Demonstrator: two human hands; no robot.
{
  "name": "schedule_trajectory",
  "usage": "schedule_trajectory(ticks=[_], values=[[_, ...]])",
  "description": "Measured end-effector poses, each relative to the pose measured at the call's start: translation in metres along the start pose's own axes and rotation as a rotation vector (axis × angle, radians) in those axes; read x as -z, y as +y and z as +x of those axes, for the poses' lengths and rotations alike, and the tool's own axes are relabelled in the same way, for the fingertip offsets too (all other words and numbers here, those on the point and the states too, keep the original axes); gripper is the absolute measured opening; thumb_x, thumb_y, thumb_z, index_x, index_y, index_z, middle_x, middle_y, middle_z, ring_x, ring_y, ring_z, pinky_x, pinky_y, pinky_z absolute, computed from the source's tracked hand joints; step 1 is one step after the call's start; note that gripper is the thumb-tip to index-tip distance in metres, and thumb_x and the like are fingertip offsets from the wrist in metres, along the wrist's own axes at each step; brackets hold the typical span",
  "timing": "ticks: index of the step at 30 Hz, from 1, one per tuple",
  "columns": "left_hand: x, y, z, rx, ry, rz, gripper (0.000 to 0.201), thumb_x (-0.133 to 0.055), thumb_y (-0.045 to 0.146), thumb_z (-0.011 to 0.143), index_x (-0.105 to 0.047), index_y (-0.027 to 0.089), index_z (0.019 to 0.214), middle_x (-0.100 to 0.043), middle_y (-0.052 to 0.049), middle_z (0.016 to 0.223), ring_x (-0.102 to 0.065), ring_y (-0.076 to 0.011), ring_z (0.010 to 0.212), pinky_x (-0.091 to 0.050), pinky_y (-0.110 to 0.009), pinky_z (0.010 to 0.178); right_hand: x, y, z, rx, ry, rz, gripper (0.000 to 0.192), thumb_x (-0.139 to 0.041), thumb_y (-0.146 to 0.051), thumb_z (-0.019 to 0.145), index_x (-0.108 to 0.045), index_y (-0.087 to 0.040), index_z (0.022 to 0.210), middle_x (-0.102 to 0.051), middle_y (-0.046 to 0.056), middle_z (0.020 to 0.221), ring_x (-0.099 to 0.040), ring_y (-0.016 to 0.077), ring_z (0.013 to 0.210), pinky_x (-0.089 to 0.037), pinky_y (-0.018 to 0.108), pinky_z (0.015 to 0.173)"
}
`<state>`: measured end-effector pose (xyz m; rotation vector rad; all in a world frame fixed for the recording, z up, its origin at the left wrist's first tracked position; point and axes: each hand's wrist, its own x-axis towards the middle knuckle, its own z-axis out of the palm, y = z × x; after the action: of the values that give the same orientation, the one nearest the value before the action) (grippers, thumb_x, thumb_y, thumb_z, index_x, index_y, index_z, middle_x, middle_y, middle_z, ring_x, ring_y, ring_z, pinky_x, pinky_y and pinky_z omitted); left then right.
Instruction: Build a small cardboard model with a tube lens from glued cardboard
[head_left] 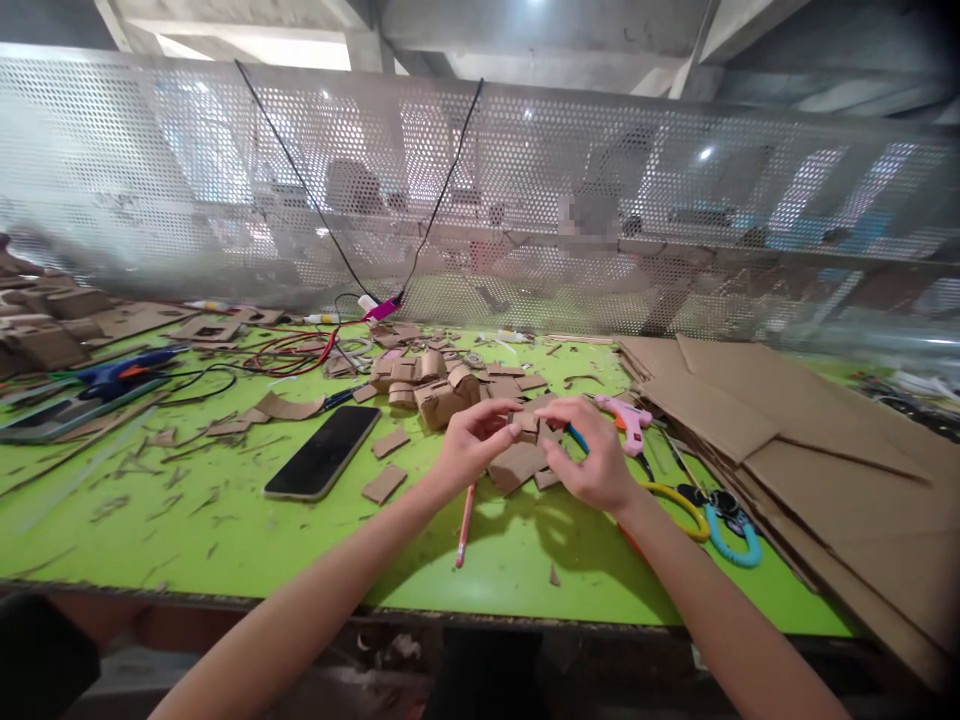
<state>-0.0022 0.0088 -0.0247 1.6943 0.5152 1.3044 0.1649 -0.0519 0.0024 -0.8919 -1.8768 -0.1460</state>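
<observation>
A small folded cardboard piece (527,427) is held above the green table between my two hands. My left hand (480,440) pinches its left side between thumb and fingers. At its right side, my right hand (592,455) has thumb and index finger closed on the edge. Flat cardboard scraps (516,467) lie just beneath. A pencil (466,525) with a pink eraser end rests below my left hand. Behind that hand sits a cardboard model (446,398) with rounded parts. A pink glue gun (628,422) lies beyond my right hand.
A black phone (324,452) lies left of my left arm. Yellow and teal handled cutters (731,530) are beside my right forearm. Stacked cardboard sheets (847,480) cover the table's right. A blue glue gun (127,370) lies far left. Behind stands a perforated metal screen (420,180) with hanging black cords.
</observation>
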Motion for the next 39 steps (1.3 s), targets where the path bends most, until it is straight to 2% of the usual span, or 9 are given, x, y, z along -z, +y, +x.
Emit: schedule_trajectory(ticks=[3, 6, 10, 14, 19, 24, 31, 34, 39], values=[[-0.002, -0.001, -0.001, -0.052, 0.062, 0.055, 0.024, -0.068, 0.031, 0.073, -0.068, 0.015, 0.091, -0.070, -0.004, 0.073, -0.063, -0.0116, 0.059, -0.053, -0.020, 0.055, -0.002, 0.000, -0.003, -0.051, 0.055, -0.012, 0.022, -0.063, -0.022, 0.078, -0.061, -0.021, 0.100, -0.063, 0.004, 0.087, -0.059, 0.0152, 0.071, -0.052, 0.030, 0.064], [-0.004, -0.001, -0.003, -0.055, 0.097, 0.079, 0.023, -0.067, 0.029, 0.074, -0.067, 0.014, 0.092, -0.070, -0.004, 0.077, -0.064, -0.0119, 0.062, -0.054, -0.020, 0.057, -0.007, 0.000, -0.006, -0.080, 0.055, -0.004, 0.019, -0.063, -0.024, 0.081, -0.063, -0.021, 0.100, -0.067, 0.003, 0.084, -0.061, 0.0142, 0.071, -0.052, 0.028, 0.066], [-0.007, 0.001, -0.006, -0.067, 0.111, 0.138, 0.023, -0.064, 0.027, 0.077, -0.066, 0.013, 0.095, -0.070, -0.007, 0.084, -0.065, -0.0123, 0.066, -0.055, -0.022, 0.063, -0.014, -0.004, -0.006, -0.260, 0.055, 0.128, 0.013, -0.059, -0.023, 0.084, -0.065, -0.021, 0.095, -0.071, 0.002, 0.085, -0.065, 0.0135, 0.071, -0.052, 0.026, 0.065], [-0.006, 0.004, -0.008, -0.213, 0.110, 0.292, 0.022, -0.065, 0.029, 0.078, -0.067, 0.015, 0.095, -0.069, -0.007, 0.085, -0.064, -0.0120, 0.068, -0.056, -0.022, 0.064, -0.015, -0.008, -0.004, -0.398, 0.130, 0.163, 0.008, -0.061, -0.021, 0.078, -0.066, -0.019, 0.083, -0.069, 0.001, 0.075, -0.058, 0.0112, 0.059, -0.042, 0.022, 0.048], [0.000, 0.008, -0.006, -0.399, 0.018, 0.416, 0.036, -0.071, 0.034, 0.076, -0.066, 0.018, 0.107, -0.069, -0.008, 0.092, -0.065, -0.0128, 0.073, -0.057, -0.021, 0.060, -0.015, -0.004, -0.004, -0.534, 0.158, 0.279, 0.006, -0.065, -0.024, 0.073, -0.066, -0.018, 0.075, -0.067, 0.000, 0.072, -0.053, 0.0093, 0.054, -0.039, 0.021, 0.048], [0.001, 0.008, -0.006, -0.452, 0.030, 0.458, 0.030, -0.069, 0.027, 0.078, -0.066, 0.017, 0.106, -0.070, -0.007, 0.091, -0.065, -0.0112, 0.071, -0.058, -0.020, 0.059, -0.015, -0.005, -0.004, -0.542, 0.142, 0.325, 0.007, -0.066, -0.022, 0.071, -0.071, -0.019, 0.074, -0.070, 0.002, 0.068, -0.056, 0.0113, 0.056, -0.039, 0.022, 0.048], [-0.002, 0.005, -0.007, -0.481, 0.055, 0.442, 0.029, -0.069, 0.022, 0.077, -0.067, 0.015, 0.104, -0.070, -0.008, 0.092, -0.063, -0.0095, 0.065, -0.057, -0.019, 0.059, -0.010, -0.005, -0.002, -0.619, 0.039, 0.344, 0.011, -0.066, -0.023, 0.070, -0.075, -0.020, 0.076, -0.074, 0.003, 0.073, -0.061, 0.0151, 0.062, -0.043, 0.026, 0.053], [-0.005, 0.007, -0.007, -0.445, 0.075, 0.442, 0.027, -0.070, 0.023, 0.076, -0.068, 0.014, 0.101, -0.070, -0.008, 0.089, -0.063, -0.0096, 0.065, -0.057, -0.018, 0.059, -0.006, -0.005, -0.001, -0.628, 0.014, 0.328, 0.012, -0.066, -0.024, 0.071, -0.075, -0.020, 0.077, -0.074, 0.003, 0.073, -0.062, 0.0156, 0.062, -0.043, 0.027, 0.053], [-0.006, 0.011, -0.007, -0.313, 0.100, 0.396, 0.025, -0.070, 0.026, 0.076, -0.069, 0.014, 0.098, -0.069, -0.005, 0.079, -0.062, -0.0103, 0.064, -0.056, -0.019, 0.059, -0.001, -0.005, 0.001, -0.502, -0.061, 0.306, 0.016, -0.069, -0.024, 0.073, -0.075, -0.022, 0.087, -0.074, 0.004, 0.085, -0.065, 0.0178, 0.077, -0.046, 0.030, 0.063]])
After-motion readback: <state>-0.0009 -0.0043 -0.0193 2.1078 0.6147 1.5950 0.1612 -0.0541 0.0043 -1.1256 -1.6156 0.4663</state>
